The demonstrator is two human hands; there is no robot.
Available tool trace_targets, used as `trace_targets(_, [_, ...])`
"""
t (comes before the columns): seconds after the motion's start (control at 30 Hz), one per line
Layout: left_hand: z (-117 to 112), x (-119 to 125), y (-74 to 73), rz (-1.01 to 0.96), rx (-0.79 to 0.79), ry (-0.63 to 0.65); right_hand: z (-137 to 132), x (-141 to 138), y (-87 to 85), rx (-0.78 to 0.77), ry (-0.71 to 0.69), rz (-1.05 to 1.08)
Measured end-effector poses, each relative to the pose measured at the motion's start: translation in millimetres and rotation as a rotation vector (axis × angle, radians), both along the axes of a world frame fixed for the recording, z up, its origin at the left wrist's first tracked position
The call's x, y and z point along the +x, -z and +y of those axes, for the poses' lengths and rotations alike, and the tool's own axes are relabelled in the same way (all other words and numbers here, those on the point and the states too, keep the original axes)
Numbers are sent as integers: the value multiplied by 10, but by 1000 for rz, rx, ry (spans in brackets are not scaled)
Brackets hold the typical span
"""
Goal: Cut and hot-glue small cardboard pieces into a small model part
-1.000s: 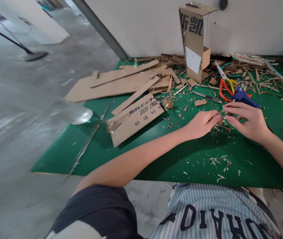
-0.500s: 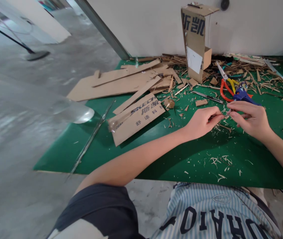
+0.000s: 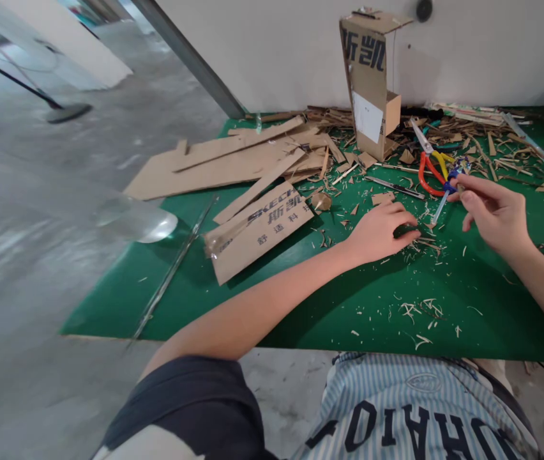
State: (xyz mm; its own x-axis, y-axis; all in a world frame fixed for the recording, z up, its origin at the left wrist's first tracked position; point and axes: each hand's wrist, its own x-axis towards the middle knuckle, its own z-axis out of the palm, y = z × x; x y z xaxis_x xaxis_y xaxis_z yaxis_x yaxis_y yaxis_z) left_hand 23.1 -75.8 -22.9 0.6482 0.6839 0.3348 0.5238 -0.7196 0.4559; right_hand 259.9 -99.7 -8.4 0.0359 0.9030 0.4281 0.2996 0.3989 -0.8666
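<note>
My right hand (image 3: 495,214) is raised a little above the green mat (image 3: 301,300). Its thumb and forefinger pinch the top of a thin pale stick (image 3: 439,206), which slants down to the left until its tip almost meets the mat. My left hand (image 3: 381,230) lies on the mat just left of that tip, fingers stretched out and holding nothing. Fine cardboard shavings (image 3: 420,246) litter the mat around both hands.
Red and yellow-handled scissors (image 3: 428,167) and a slim knife (image 3: 396,186) lie just beyond my hands. A tall cardboard box (image 3: 365,76) stands at the wall. Flat cardboard sheets (image 3: 224,163) and a printed piece (image 3: 262,227) lie to the left, beside a long metal ruler (image 3: 171,271).
My hands were together, both pinching a small piece. Now they have parted: the left has dropped flat on the mat and the right has lifted up and right with the stick.
</note>
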Motion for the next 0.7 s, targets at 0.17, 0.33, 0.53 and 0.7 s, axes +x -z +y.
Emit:
trace_targets(0.17, [89, -60, -44, 114, 112, -295, -36, -51, -34, -68, -65, 16])
trace_targets(0.33, [264, -134, -20, 270, -29, -406, -51, -105, -19, -71, -117, -1])
trace_targets(0.53, [326, -183, 35, 128, 17, -362, -43, -54, 57, -20, -141, -139])
trace_targets(0.7, [225, -196, 2, -163, -15, -255, -126, -78, -42, 157, -150, -536])
